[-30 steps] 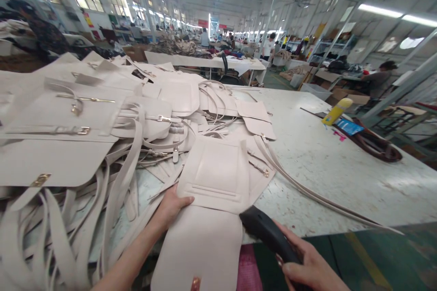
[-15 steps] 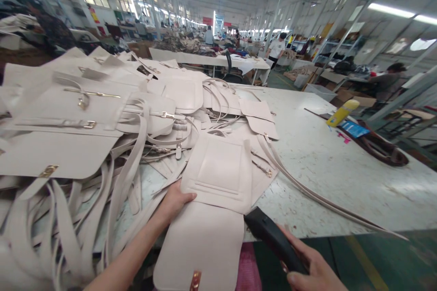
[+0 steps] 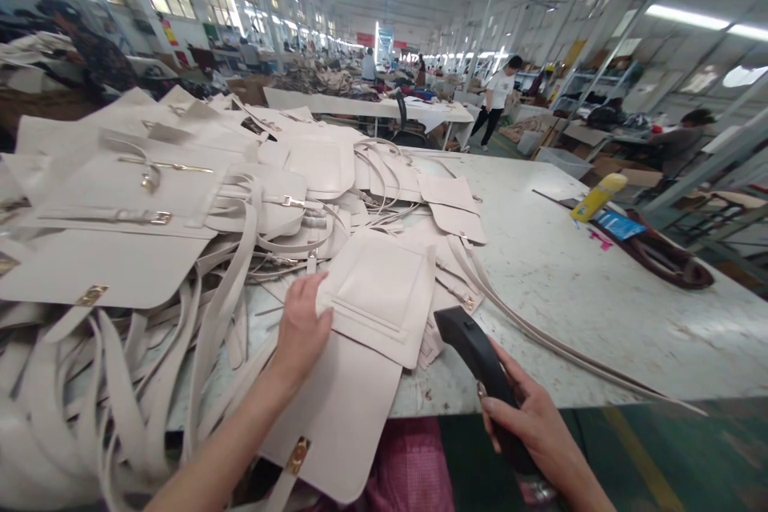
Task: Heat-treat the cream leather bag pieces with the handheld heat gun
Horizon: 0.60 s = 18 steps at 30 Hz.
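Observation:
A cream bag [image 3: 378, 288] lies at the table's front edge, its long flap [image 3: 336, 408] hanging toward me and a gold clasp [image 3: 298, 454] near the flap's end. My left hand [image 3: 302, 328] grips the bag's left edge, thumb on top; its other fingertips are partly hidden. In my right hand [image 3: 522, 404] is a black handheld tool [image 3: 474, 340] with an angled, blunt head and a metal trigger; its exact kind is unclear. The tool's head stands just right of the bag, apart from it.
Many cream bags [image 3: 120, 264] with straps are heaped across the left. A small bag [image 3: 450, 200] lies behind mine, a long strap [image 3: 540, 336] trailing right. Farther right are a yellow bottle [image 3: 598, 197], a blue packet [image 3: 621, 226] and a dark brown coil [image 3: 672, 262]. A person [image 3: 498, 96] stands beyond.
The bag has turned, its flap swinging to the left. My left hand has shifted up along the edge. The tool has risen and moved off the bag's side. The person beyond has moved right.

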### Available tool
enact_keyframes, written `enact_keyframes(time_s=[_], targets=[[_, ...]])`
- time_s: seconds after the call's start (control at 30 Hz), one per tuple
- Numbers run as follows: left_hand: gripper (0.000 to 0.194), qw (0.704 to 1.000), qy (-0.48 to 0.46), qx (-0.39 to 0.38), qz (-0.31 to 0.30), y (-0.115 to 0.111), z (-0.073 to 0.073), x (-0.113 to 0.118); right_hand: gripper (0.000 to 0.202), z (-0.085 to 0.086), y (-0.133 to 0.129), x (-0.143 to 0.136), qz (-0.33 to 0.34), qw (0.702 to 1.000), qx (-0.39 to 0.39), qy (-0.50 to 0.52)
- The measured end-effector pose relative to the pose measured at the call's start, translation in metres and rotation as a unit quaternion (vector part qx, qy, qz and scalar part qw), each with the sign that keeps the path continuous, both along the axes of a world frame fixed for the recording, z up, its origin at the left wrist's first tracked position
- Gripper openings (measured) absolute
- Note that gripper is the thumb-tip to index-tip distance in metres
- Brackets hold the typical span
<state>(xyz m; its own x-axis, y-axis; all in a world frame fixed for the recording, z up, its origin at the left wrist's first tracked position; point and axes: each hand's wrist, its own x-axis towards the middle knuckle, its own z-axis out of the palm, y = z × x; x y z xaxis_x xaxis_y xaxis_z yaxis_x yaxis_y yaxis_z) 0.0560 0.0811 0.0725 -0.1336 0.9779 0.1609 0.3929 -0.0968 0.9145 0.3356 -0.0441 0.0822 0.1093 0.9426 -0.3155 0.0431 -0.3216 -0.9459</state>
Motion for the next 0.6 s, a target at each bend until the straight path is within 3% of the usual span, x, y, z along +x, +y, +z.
enact_keyframes(time_s=[0.07, 0.1, 0.13, 0.2, 0.27, 0.33, 0.43, 0.6], targets=[[0.031, 0.977, -0.159, -0.119, -0.072, -0.046, -0.003, 0.032, 0.081, -0.001, -0.012, 0.002, -0.010, 1.000, -0.011, 0.002], [0.033, 0.929, -0.255, -0.233, -0.132, -0.069, -0.009, 0.050, 0.082, -0.002, -0.018, 0.002, -0.014, 1.000, -0.019, 0.004], [0.038, 0.862, -0.347, -0.335, -0.158, -0.088, -0.017, 0.067, 0.082, -0.003, -0.023, 0.002, -0.016, 0.999, -0.027, 0.007], [0.036, 0.755, -0.482, -0.431, -0.113, -0.110, -0.036, 0.096, 0.082, -0.004, -0.032, 0.001, -0.008, 0.999, -0.037, 0.015], [0.023, 0.695, -0.567, -0.440, -0.020, -0.111, -0.051, 0.114, 0.081, -0.005, -0.036, 0.001, 0.017, 0.999, -0.046, 0.023], [0.014, 0.656, -0.621, -0.426, 0.049, -0.099, -0.057, 0.124, 0.082, -0.007, -0.037, 0.001, 0.047, 0.997, -0.059, 0.032], [0.021, 0.607, -0.666, -0.422, 0.098, -0.081, -0.054, 0.132, 0.084, -0.008, -0.034, -0.002, 0.082, 0.992, -0.075, 0.051], [0.025, 0.598, -0.685, -0.384, 0.162, -0.079, -0.052, 0.140, 0.079, -0.008, -0.019, -0.010, 0.126, 0.986, -0.085, 0.068]])
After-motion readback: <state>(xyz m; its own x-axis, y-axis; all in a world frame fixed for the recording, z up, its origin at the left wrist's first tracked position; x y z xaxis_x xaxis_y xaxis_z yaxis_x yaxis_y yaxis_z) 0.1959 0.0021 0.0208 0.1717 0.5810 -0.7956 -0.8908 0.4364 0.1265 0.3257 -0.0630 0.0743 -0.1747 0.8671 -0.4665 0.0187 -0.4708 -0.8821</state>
